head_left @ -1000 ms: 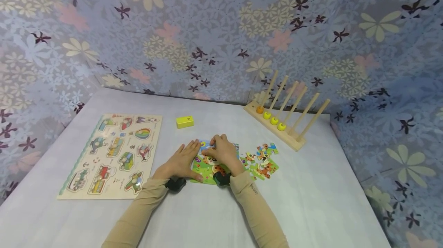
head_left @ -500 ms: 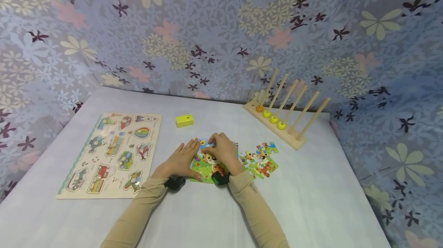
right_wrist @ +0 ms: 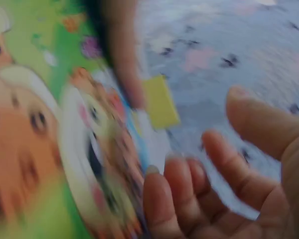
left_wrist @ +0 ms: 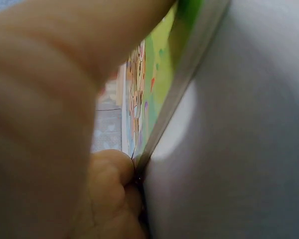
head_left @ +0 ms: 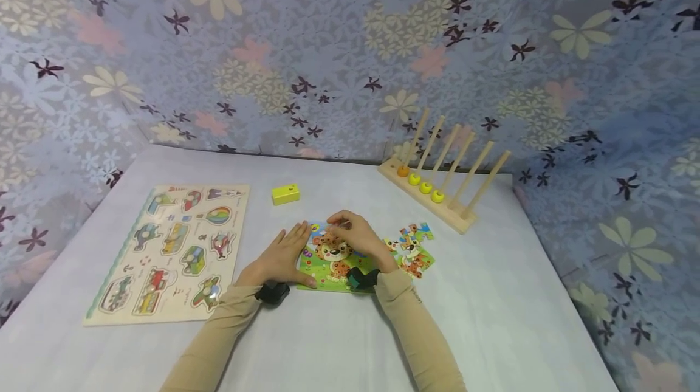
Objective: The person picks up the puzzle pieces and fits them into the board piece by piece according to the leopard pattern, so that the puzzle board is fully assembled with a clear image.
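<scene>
A jigsaw puzzle with a spotted leopard cub on green grass (head_left: 322,270) lies on the table in the head view. My left hand (head_left: 281,257) rests along its left side, fingers straight and thumb spread towards the near edge; the left wrist view shows the thumb and fingertips against the puzzle's rim (left_wrist: 177,89). Over the puzzle's upper right part hovers my right hand (head_left: 362,237), fingers loosely bent. In the right wrist view nothing shows between its thumb and fingers, and the cub's face (right_wrist: 97,154) is blurred beside them. The right hand hides part of the puzzle.
Several loose or partly joined puzzle pieces (head_left: 417,261) lie just right of the puzzle. A yellow block (head_left: 285,195) stands behind it. To the left lies a wooden vehicle puzzle board (head_left: 126,258). A wooden peg stand (head_left: 451,217) with small beads is at the back right.
My right hand has come up off the puzzle and slightly right, its thumb and fingers parting, so more of the cub's face shows. The left hand stays at the puzzle's side. The head view has shifted slightly.
</scene>
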